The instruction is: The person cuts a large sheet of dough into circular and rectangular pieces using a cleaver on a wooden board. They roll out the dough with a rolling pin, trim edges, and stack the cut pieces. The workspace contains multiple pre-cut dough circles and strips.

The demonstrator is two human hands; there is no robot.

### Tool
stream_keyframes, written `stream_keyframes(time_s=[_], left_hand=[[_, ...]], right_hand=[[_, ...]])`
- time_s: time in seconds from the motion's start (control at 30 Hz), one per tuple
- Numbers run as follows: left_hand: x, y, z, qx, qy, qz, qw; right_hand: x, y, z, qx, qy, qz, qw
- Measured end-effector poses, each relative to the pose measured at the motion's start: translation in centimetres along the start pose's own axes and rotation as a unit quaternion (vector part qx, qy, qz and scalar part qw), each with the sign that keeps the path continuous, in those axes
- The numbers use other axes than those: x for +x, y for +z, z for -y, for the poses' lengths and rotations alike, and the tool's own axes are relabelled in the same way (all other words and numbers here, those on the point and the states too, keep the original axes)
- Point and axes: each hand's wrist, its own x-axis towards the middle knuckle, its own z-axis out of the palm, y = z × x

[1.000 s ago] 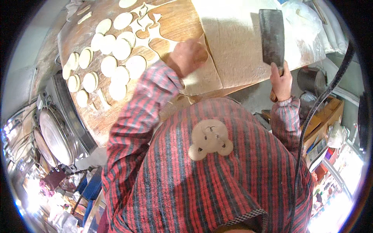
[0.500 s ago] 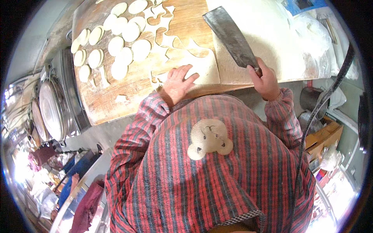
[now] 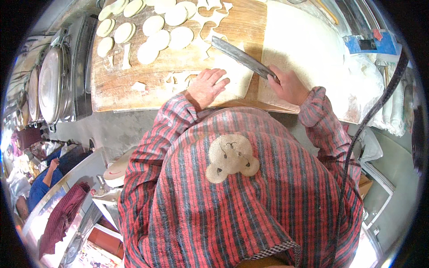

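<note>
My right hand [image 3: 289,85] is wrapped round the handle of a cleaver [image 3: 241,58]. Its dark blade points up and left, turned so that mostly its spine shows, above a flat sheet of dough [image 3: 237,82]. Whether the edge touches the dough I cannot tell. My left hand [image 3: 205,87] lies with fingers outstretched on the near left part of that sheet. Beyond it, cut-out dough scraps [image 3: 208,22] form a lacy strip. Several round dough discs [image 3: 181,38] lie to the left, some overlapping or stacked in pairs. Small scraps [image 3: 139,86] rest near the board's front.
A wooden board [image 3: 111,96] carries the dough. To its right a floury pale surface [image 3: 304,49] extends, with clear plastic [image 3: 364,76] at its far right. Metal pans [image 3: 51,85] stand at the left. A dark cable [image 3: 375,111] hangs at my right. Another person's arm [image 3: 48,174] shows lower left.
The cleaver has swung left from the pale surface to over the dough sheet, its broad face turned away. My left hand stays on the dough. The whole view has shifted a little.
</note>
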Motion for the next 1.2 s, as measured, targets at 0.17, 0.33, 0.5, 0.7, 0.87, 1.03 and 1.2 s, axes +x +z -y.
stream_keyframes(time_s=[0.17,0.33,0.5,0.7,0.87,1.03,1.2], left_hand=[[-0.1,-0.2,0.5,-0.019,-0.017,-0.024,0.999],[1.2,0.4,-0.3,-0.037,-0.001,-0.043,0.998],[0.6,-0.1,1.2,-0.026,0.028,0.022,0.999],[0.5,-1.1,1.7,-0.068,-0.103,-0.008,0.992],[2.0,-0.5,0.2,-0.053,-0.25,-0.071,0.964],[0.5,-1.2,1.4,-0.114,-0.23,-0.026,0.966],[-1.5,-2.6,3.9,-0.148,-0.167,0.027,0.974]], right_hand=[[1.3,0.0,-1.2,-0.062,-0.03,0.038,0.997],[3.3,1.8,-1.1,-0.062,0.018,0.04,0.997],[5.3,2.1,-0.7,-0.063,-0.011,-0.009,0.998],[3.3,-0.3,-0.2,-0.044,0.086,-0.117,0.988],[2.1,0.0,2.4,0.236,0.228,-0.064,0.943],[0.4,1.7,5.4,0.245,0.211,-0.09,0.942],[-1.1,6.5,8.3,0.114,0.194,-0.111,0.968]])
